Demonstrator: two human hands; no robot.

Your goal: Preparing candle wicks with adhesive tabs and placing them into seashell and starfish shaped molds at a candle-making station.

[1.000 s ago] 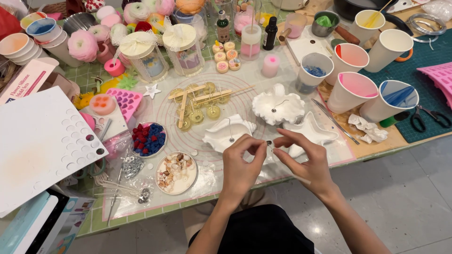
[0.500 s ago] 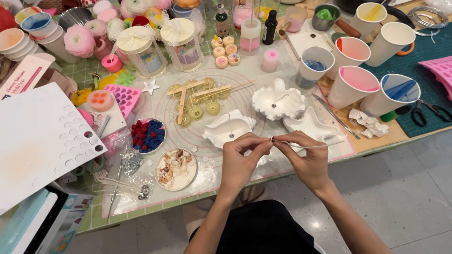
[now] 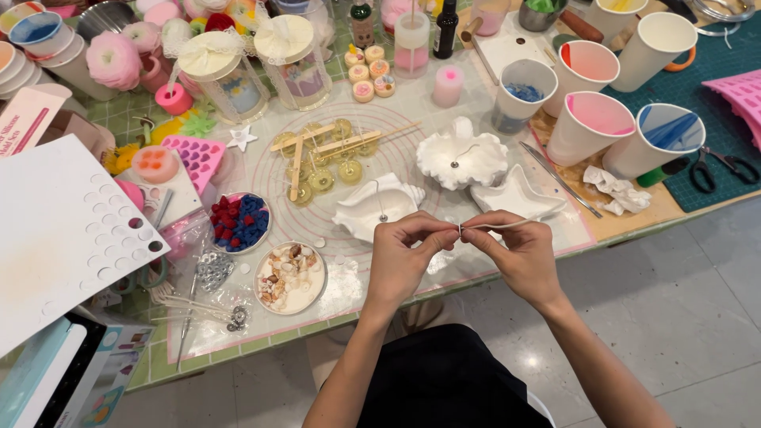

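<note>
My left hand (image 3: 403, 257) and my right hand (image 3: 519, 252) meet above the table's front edge, fingertips pinched together on a thin white candle wick (image 3: 495, 226) with a small metal tab at its end. The wick runs rightward under my right fingers. Just beyond my hands lie three white shell-shaped moulds: a conch mould (image 3: 372, 208), a scallop mould (image 3: 461, 156) and a star-like mould (image 3: 519, 200). The first two each hold an upright wick.
A dish of red and blue pieces (image 3: 238, 222) and a dish of small shells (image 3: 290, 277) sit left of my hands. Paper cups (image 3: 594, 123) stand at right, with tweezers (image 3: 559, 178) and scissors (image 3: 717, 166). A white perforated sheet (image 3: 63, 230) lies far left.
My hands have come together from slightly apart, and both have risen a little toward the moulds while pinching the wick.
</note>
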